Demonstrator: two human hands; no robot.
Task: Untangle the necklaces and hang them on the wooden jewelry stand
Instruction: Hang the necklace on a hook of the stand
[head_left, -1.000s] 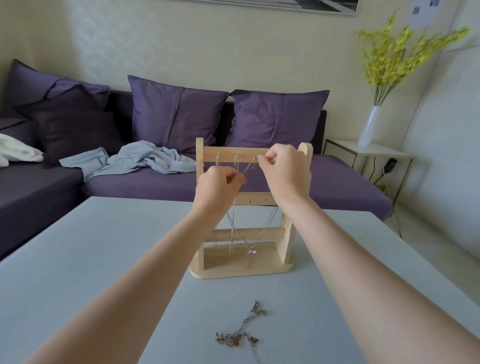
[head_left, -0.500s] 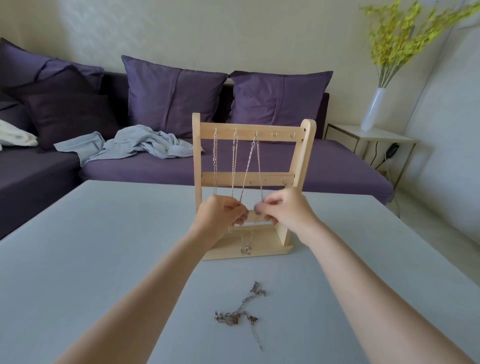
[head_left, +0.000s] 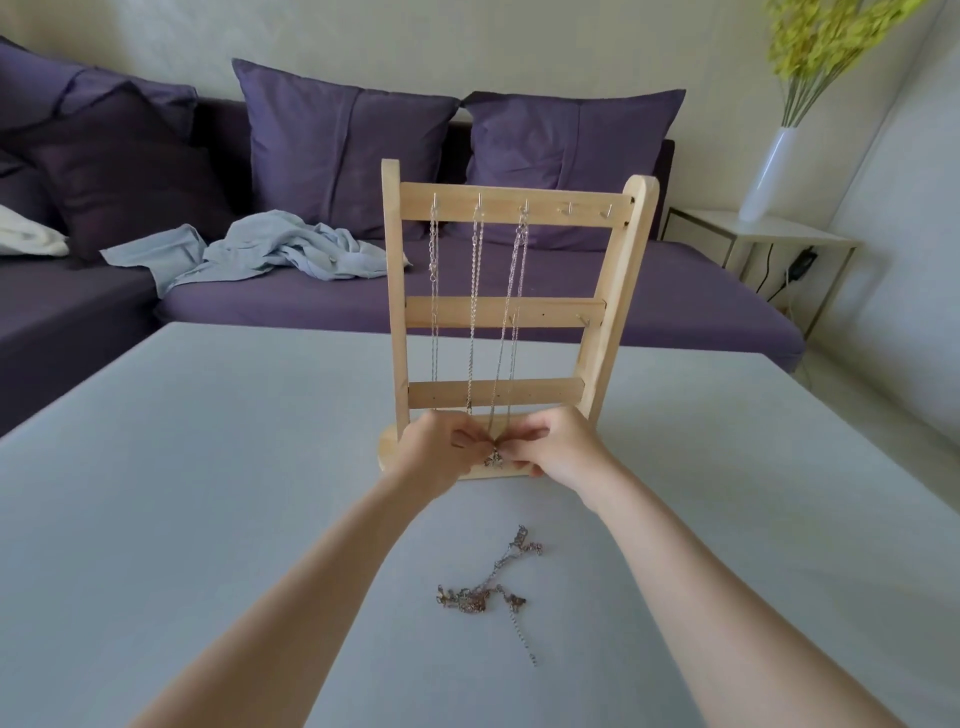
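A wooden jewelry stand with three crossbars stands upright on the grey table. Three silver necklaces hang from hooks on its top bar: a left chain, a middle chain and a third necklace with a small pendant at its bottom. My left hand and my right hand meet in front of the stand's base, and both pinch the third necklace at its pendant. A tangled heap of necklaces lies on the table, nearer to me than the hands.
A purple sofa with cushions runs behind the table, with a light blue cloth crumpled on its seat. At the right stands a white side table bearing a white vase of yellow flowers.
Both hands have come down from the top bar along the third necklace to its pendant near the stand's base. The view has tilted down and closer.
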